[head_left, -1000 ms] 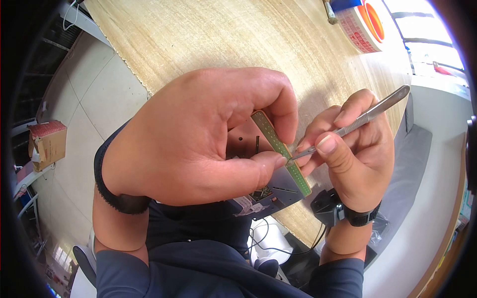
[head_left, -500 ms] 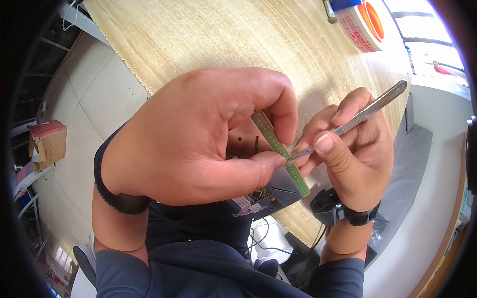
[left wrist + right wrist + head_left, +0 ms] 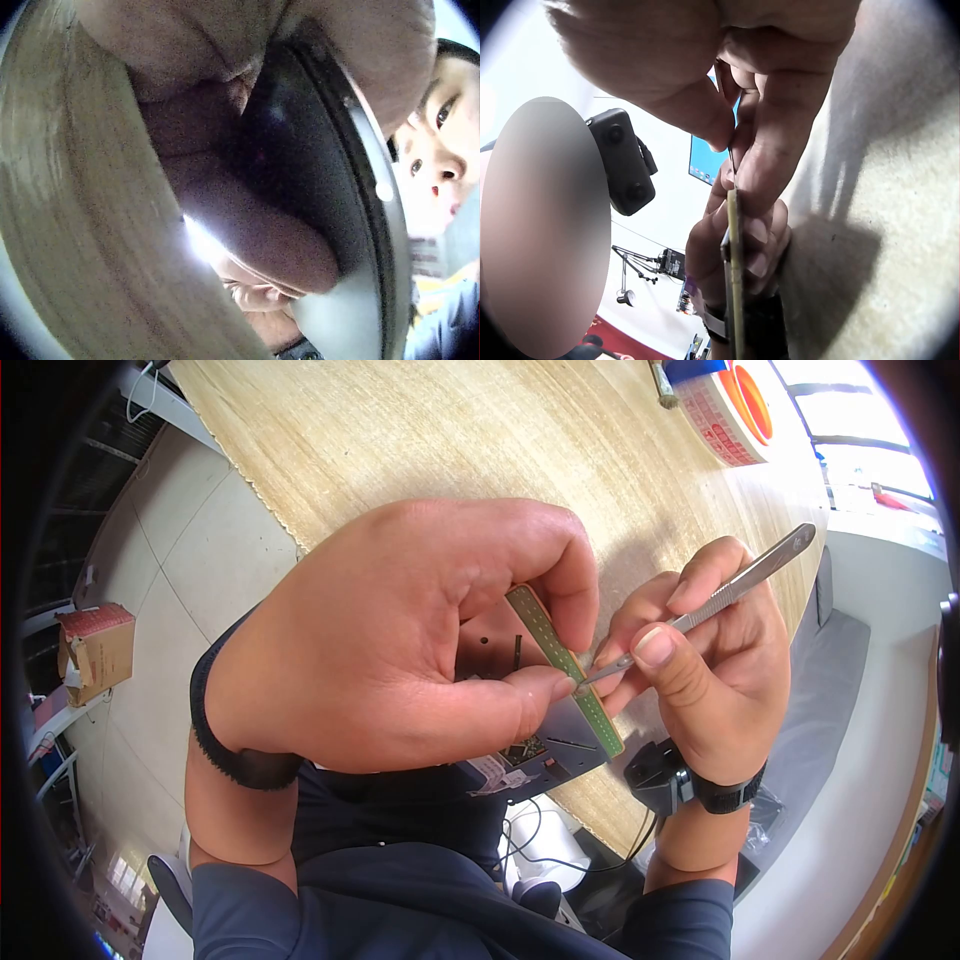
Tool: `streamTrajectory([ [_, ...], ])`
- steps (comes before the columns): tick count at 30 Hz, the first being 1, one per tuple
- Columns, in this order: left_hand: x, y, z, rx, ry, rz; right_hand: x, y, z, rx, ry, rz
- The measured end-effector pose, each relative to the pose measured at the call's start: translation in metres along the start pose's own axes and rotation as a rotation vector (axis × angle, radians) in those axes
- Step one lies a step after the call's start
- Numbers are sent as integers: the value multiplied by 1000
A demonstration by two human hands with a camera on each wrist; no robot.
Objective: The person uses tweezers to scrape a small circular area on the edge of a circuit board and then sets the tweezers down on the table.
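the green strip (image 3: 563,658) edging a grey panel (image 3: 570,732) lies between the left hand (image 3: 400,630), gripping it with thumb and bent fingers, and the right hand (image 3: 735,680), pinching a slim metal tool (image 3: 745,579), its tip at the strip; beyond lies the counter (image 3: 400,440).

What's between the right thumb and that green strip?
In the head view, the slim front end of the metal tool, which the right hand pinches; its tip reaches the green strip. That hand's other fingers show behind it.
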State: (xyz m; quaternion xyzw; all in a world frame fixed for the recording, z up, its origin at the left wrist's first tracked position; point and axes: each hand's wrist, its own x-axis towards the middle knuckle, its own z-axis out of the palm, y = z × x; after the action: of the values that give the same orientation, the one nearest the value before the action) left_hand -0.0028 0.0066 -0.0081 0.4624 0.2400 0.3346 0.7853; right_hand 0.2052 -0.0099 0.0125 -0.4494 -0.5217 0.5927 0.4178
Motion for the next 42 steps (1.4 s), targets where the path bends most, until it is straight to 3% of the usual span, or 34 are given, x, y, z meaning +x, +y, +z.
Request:
streamTrajectory([
  [42,0,-1,-1,48,1,26,-1,-1,1,-17,19,9],
])
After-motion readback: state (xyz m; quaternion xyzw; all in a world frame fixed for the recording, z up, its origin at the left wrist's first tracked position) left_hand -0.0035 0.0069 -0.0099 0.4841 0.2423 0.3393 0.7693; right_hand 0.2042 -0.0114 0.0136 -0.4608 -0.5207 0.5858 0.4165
